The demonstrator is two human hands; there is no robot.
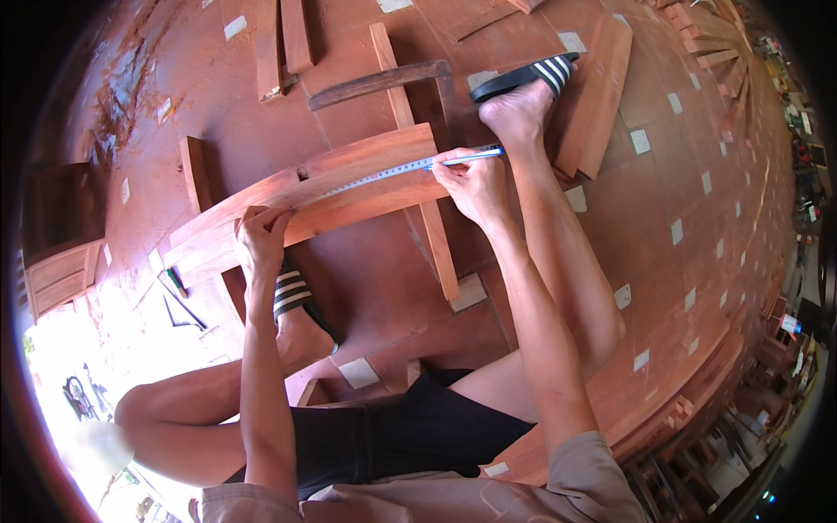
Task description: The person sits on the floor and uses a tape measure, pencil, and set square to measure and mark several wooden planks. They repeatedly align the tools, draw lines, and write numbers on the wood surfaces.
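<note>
Graduations on the tape measure are too small to read; its end toward the left hand is indistinct. The right hand covers part of the pen. The plank hides the middle of the crosswise slat. The bicycle is glare-blurred. The lower edge cuts off the shirt.
</note>
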